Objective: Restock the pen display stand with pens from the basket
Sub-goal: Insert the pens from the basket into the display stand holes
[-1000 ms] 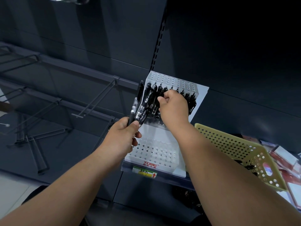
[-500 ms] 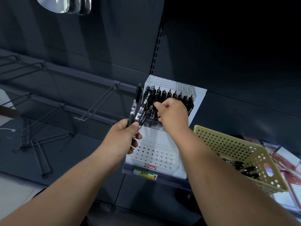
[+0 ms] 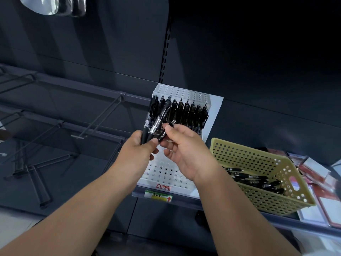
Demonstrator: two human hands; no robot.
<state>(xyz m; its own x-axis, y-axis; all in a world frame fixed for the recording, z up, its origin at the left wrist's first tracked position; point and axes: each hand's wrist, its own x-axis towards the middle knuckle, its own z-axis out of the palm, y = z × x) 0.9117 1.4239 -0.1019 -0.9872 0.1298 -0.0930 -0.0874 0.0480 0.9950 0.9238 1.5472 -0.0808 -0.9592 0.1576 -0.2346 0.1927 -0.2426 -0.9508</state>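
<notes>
Your right fingers (image 3: 172, 128) are pinching one black pen (image 3: 164, 133) near its middle, thumb on top. The pen lies slantwise with its clip end up and to the right. Your right hand (image 3: 181, 147) holds it in front of the white display stand (image 3: 212, 108), below the row of pens (image 3: 186, 111) standing in the stand's upper holes. Your left fingers (image 3: 147, 145) are curled round a bundle of pens (image 3: 156, 121), gripped at the lower ends, and the bundle reaches upward across the stand's left side. The lower end of the black pen meets your left hand (image 3: 136, 150) at the thumb; whether it touches or only comes close cannot be told. To the right, just beside the stand, the yellow basket (image 3: 245, 157) sits on the shelf with loose pens (image 3: 254, 179) lying in its bottom.
</notes>
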